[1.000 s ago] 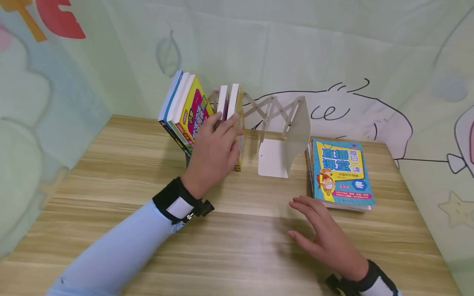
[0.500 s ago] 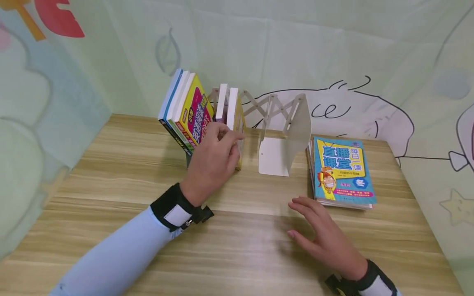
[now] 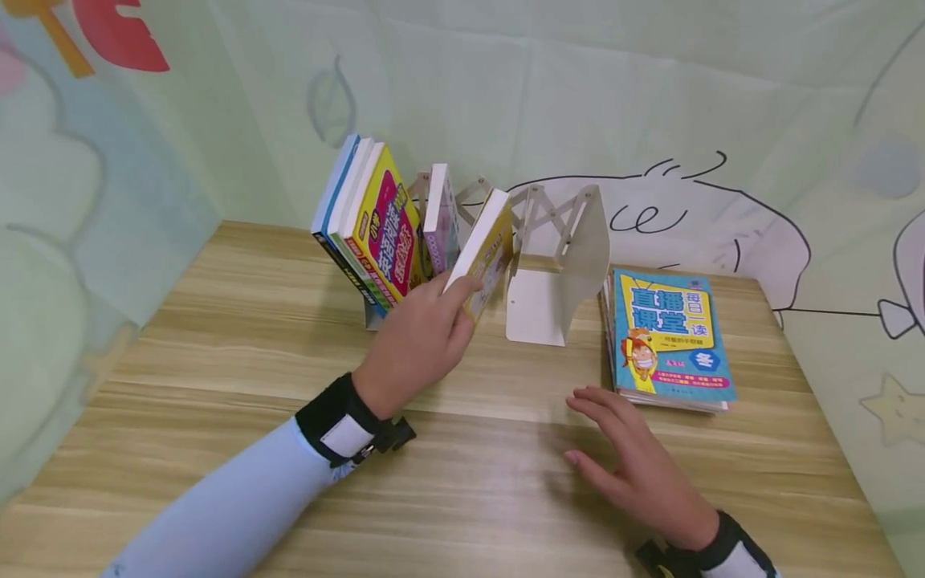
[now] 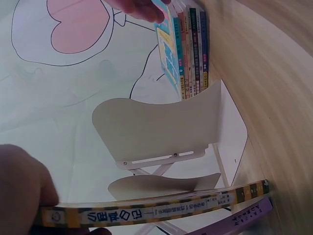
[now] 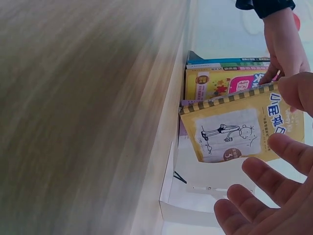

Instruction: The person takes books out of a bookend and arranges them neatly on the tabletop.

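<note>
My left hand (image 3: 419, 337) pinches a yellow book (image 3: 493, 261) by its upper part, thumb on one face and fingers on the other. That book tilts to the right, and its striped spine (image 4: 161, 210) faces the left wrist camera. Its cover (image 5: 227, 132), with a line-drawn figure, shows in the right wrist view. Left of it stands a thin purple book (image 3: 442, 217). Several thicker books, the nearest yellow and pink (image 3: 390, 229), lean left at the end of the white folding bookend (image 3: 536, 309). My right hand (image 3: 639, 470) hovers over the table with its fingers spread, holding nothing.
A stack of books with a blue cover (image 3: 672, 337) lies on the right of the wooden table (image 3: 477, 482), beside the bookend's upright end plate (image 3: 587, 253). A printed cloth (image 3: 448, 88) hangs right behind the table.
My left hand has gone from the tops of the books to gripping the yellow book, which now tips right, away from the purple one. My right hand stays where it was.
</note>
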The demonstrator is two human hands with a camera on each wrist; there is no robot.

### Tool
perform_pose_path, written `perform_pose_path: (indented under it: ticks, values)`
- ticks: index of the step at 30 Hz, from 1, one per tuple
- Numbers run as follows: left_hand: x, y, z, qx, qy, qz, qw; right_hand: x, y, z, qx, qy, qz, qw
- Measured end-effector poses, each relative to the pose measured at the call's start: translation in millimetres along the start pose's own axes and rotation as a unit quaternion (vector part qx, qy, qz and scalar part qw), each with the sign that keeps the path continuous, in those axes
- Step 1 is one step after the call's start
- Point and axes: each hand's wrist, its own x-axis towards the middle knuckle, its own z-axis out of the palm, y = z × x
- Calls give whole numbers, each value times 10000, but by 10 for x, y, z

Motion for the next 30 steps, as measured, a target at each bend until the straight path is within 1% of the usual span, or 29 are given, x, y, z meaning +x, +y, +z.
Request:
perform_pose_path:
  ticks: [3,5,8,11,15,21,25,30]
  values:
    - [-42,-6,-1,-69,-20,-21,10000,0,1,-6,98,-90,211,9997]
    - [-74,-22,1,-157,8,-110,9998,1,3,-10,156,-138,297,9993]
    - [-132,-62,13,-362,139,-269,9989,0,8,-13,159,-147,305,9993]
    - [-185,-101,28,-563,361,-300,9973,-3,13,-15,128,-119,295,9994]
    - [-241,-127,27,-625,638,-153,9959,-1,20,-18,119,-109,299,9994]
    - [-312,-109,-37,-563,831,-10,9950,5,32,-20,117,-113,296,9994]
    - [-383,-57,-135,-464,1036,114,9935,3,39,-20,128,-85,268,9995]
    - [-509,24,-284,-432,1383,417,9886,9,59,-34,86,-30,212,9997]
